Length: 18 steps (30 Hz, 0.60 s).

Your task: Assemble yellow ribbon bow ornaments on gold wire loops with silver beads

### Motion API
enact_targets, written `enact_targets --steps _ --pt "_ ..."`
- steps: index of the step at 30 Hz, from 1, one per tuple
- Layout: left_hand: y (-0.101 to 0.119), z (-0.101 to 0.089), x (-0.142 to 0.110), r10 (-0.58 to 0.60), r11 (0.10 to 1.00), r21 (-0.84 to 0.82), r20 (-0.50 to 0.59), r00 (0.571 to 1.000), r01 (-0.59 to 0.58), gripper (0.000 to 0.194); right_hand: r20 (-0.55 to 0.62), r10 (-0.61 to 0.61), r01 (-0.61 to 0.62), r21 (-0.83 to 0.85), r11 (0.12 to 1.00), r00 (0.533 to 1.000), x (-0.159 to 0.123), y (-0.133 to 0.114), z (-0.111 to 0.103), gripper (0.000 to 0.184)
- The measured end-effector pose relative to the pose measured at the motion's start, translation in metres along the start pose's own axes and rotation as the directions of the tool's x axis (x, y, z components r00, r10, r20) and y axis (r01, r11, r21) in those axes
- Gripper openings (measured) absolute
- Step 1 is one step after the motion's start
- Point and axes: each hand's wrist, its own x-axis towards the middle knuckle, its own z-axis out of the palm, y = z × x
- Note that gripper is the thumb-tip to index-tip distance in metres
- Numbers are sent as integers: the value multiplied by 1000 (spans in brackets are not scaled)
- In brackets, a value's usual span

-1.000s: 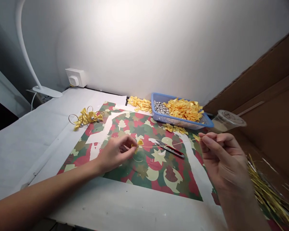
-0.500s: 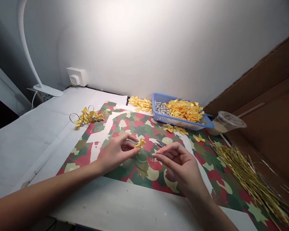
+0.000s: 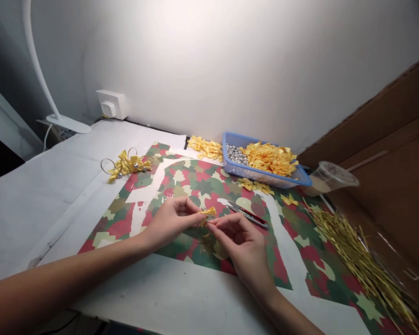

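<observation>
My left hand (image 3: 172, 219) pinches a small yellow satin bow (image 3: 208, 211) between thumb and fingers, above the patterned paper. My right hand (image 3: 239, 244) comes in from the other side, its pinched fingertips touching the bow's lower edge. Any thin wire there is too fine to make out. Just right of the fingers lie red-handled thread snips (image 3: 247, 215). Both hands hide part of the red, green and cream patterned paper (image 3: 195, 186) below them.
A blue plastic basket (image 3: 261, 174) holds silver beads and yellow bows, with more bows around it. Gold twist ties (image 3: 349, 246) lie at right, near a plastic cup (image 3: 330, 178). A bow cluster with beads and loops (image 3: 127, 164) sits at left.
My right hand has moved left and closer to my left hand, and its fingertips now meet the bow. The bow has shifted slightly right, and the snips are more exposed.
</observation>
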Motion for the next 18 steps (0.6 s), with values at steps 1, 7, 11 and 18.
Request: enact_targets --steps 1,7,11,18 --pt "0 0 0 5 1000 -3 -4 1000 -5 21 7 1 -1 0 1000 1000 0 1 0 23" --pt "2 2 -3 55 996 74 44 998 -58 21 0 0 0 0 1000 1000 -1 3 0 20" --pt "1 3 -4 78 993 91 43 996 -81 17 -3 19 -19 1 1000 1000 0 1 0 21" --pt "-2 5 -2 75 996 39 50 996 -77 14 -13 31 -31 0 1000 999 1 2 1 23"
